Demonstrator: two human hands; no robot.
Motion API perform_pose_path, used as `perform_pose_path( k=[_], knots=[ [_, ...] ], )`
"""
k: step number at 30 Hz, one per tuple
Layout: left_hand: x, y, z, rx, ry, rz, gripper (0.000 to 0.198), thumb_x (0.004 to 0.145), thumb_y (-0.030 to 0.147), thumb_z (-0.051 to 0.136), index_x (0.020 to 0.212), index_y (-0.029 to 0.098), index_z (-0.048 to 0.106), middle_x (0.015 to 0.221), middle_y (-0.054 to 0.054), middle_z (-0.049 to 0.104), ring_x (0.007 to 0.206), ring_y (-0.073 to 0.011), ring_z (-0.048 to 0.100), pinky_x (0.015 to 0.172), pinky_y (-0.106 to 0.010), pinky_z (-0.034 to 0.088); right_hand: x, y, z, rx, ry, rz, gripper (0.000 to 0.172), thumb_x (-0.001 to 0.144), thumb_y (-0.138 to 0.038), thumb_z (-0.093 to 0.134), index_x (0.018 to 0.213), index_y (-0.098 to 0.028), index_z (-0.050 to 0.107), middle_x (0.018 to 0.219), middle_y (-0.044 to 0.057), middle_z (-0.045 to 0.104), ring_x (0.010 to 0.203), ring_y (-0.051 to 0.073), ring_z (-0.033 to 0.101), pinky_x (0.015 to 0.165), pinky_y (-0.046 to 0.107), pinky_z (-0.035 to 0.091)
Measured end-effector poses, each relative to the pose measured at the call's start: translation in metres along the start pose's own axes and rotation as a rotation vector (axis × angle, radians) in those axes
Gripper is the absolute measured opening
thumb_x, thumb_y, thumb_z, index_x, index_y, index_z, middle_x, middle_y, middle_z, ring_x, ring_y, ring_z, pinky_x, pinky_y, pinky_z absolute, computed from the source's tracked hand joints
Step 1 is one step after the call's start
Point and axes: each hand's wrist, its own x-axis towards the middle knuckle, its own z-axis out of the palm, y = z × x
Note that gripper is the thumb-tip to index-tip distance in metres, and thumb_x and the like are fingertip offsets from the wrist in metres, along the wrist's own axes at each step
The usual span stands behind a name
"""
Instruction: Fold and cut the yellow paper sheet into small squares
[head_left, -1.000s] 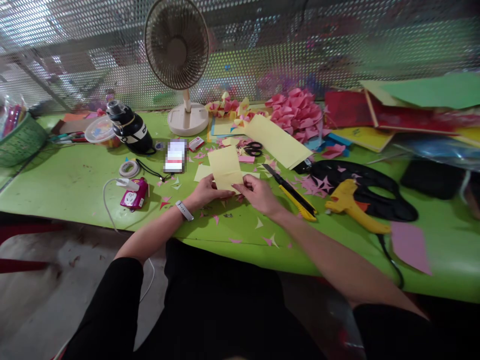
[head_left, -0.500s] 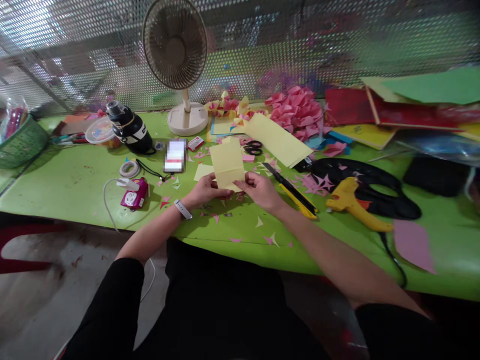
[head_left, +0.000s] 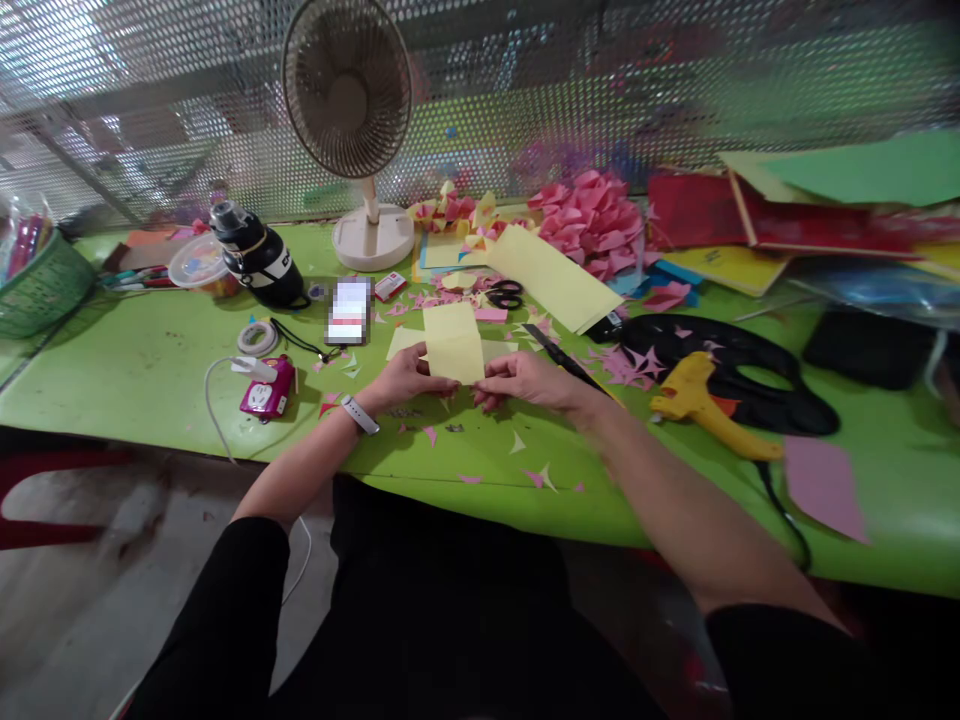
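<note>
A small sheet of yellow paper [head_left: 454, 340] is held up just above the green table. My left hand [head_left: 412, 378] pinches its lower left corner, thumb in front. At the lower right corner, the fingers of my right hand [head_left: 521, 380] are closed on the same sheet. A faint crease crosses it. Behind it lie black-handled scissors [head_left: 505, 294] and a larger yellow sheet [head_left: 555, 280]. A utility knife [head_left: 562, 355] lies partly hidden under my right hand and forearm. Pink and yellow paper scraps [head_left: 517, 441] are scattered around both hands.
A fan [head_left: 373, 238] stands at the back beside a heap of pink paper pieces [head_left: 589, 220]. On the left are a black bottle [head_left: 259, 255], a phone [head_left: 349, 310], a tape roll [head_left: 257, 338] and a purple power strip [head_left: 268, 388]. A yellow glue gun [head_left: 694, 405] lies right.
The yellow sheet now looks shorter, its top edge lower than before. My right hand has turned flatter and its forearm covers more of the utility knife.
</note>
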Motion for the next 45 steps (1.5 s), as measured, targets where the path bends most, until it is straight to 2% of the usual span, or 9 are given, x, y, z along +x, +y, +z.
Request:
perform_pose_path(
  k=[6, 17, 24, 29, 32, 35, 39, 42, 45],
  knots=[
    [0.001, -0.001, -0.004, -0.005, 0.022, -0.008, 0.057, 0.068, 0.007, 0.097, 0.113, 0.01, 0.062, 0.088, -0.01, 0.082, 0.073, -0.0189, 0.08, 0.076, -0.034, 0.067, -0.003, -0.005, -0.006, -0.017, 0.025, 0.033, 0.009, 0.088, -0.019, 0.081, 0.085, -0.013, 0.075, 0.087, 0.014, 0.082, 0.066, 0.018, 0.077, 0.06, 0.027, 0.065],
    [0.003, -0.006, 0.0, -0.032, 0.008, 0.003, 0.068, 0.064, 0.013, 0.101, 0.121, 0.008, 0.063, 0.093, -0.012, 0.082, 0.075, -0.0182, 0.08, 0.074, -0.03, 0.067, 0.0, 0.003, 0.01, -0.091, 0.088, -0.089, 0.032, 0.084, -0.046, 0.089, 0.08, -0.018, 0.074, 0.08, 0.009, 0.08, 0.065, 0.016, 0.074, 0.055, 0.027, 0.061],
    [-0.002, 0.021, -0.032, 0.064, 0.017, -0.044, 0.07, 0.077, 0.009, 0.092, 0.138, 0.008, 0.059, 0.088, -0.01, 0.082, 0.08, -0.0187, 0.081, 0.078, -0.03, 0.065, 0.004, -0.001, -0.007, -0.06, 0.183, -0.134, 0.031, 0.086, -0.04, 0.088, 0.078, -0.014, 0.072, 0.081, 0.01, 0.08, 0.061, 0.012, 0.071, 0.053, 0.022, 0.051],
    [0.005, 0.023, -0.043, 0.066, 0.101, 0.222, 0.045, 0.084, 0.021, 0.088, 0.124, 0.015, 0.07, 0.112, -0.009, 0.081, 0.099, -0.0143, 0.077, 0.085, -0.025, 0.059, 0.009, 0.005, -0.007, -0.049, 0.108, -0.108, 0.032, 0.083, -0.04, 0.091, 0.079, -0.015, 0.072, 0.08, 0.01, 0.08, 0.058, 0.011, 0.068, 0.048, 0.021, 0.049],
    [0.011, 0.013, -0.038, 0.155, 0.028, 0.266, 0.032, 0.081, 0.028, 0.09, 0.106, 0.014, 0.076, 0.101, -0.006, 0.08, 0.092, -0.0133, 0.074, 0.084, -0.026, 0.056, 0.012, 0.008, -0.001, -0.114, 0.062, -0.092, 0.037, 0.081, -0.046, 0.092, 0.082, -0.015, 0.072, 0.082, 0.01, 0.079, 0.059, 0.013, 0.068, 0.05, 0.024, 0.052],
    [0.014, 0.003, -0.033, 0.361, 0.04, 0.275, 0.022, 0.078, 0.029, 0.09, 0.085, 0.014, 0.077, 0.085, -0.004, 0.076, 0.076, -0.0121, 0.067, 0.076, -0.027, 0.052, 0.003, 0.001, -0.004, -0.28, 0.195, -0.172, 0.039, 0.083, -0.053, 0.087, 0.097, -0.019, 0.075, 0.088, 0.009, 0.08, 0.067, 0.018, 0.071, 0.057, 0.032, 0.06],
    [0.016, -0.002, -0.032, 0.444, 0.171, 0.354, 0.015, 0.082, 0.029, 0.086, 0.083, 0.015, 0.08, 0.085, -0.005, 0.077, 0.076, -0.0138, 0.066, 0.077, -0.028, 0.051, -0.029, -0.01, -0.029, -0.69, 0.515, -0.282, 0.035, 0.09, -0.053, 0.079, 0.111, -0.025, 0.076, 0.104, 0.014, 0.078, 0.087, 0.029, 0.073, 0.07, 0.045, 0.063],
    [0.018, -0.002, -0.032, 0.4, 0.198, 0.373, 0.013, 0.081, 0.028, 0.085, 0.083, 0.015, 0.081, 0.089, -0.007, 0.079, 0.08, -0.0148, 0.068, 0.08, -0.03, 0.054, -0.054, 0.006, -0.053, -1.058, 0.645, -0.243, 0.036, 0.087, -0.047, 0.078, 0.113, -0.024, 0.074, 0.124, 0.018, 0.072, 0.11, 0.042, 0.07, 0.087, 0.059, 0.06],
    [0.019, 0.0, -0.033, 0.353, 0.176, 0.354, 0.014, 0.078, 0.026, 0.088, 0.083, 0.015, 0.081, 0.099, -0.009, 0.08, 0.088, -0.0159, 0.071, 0.087, -0.032, 0.057, -0.065, 0.04, -0.07, -1.12, 0.641, -0.16, 0.035, 0.08, -0.038, 0.079, 0.111, -0.022, 0.073, 0.122, 0.021, 0.071, 0.11, 0.047, 0.069, 0.086, 0.063, 0.058]
  ],
)
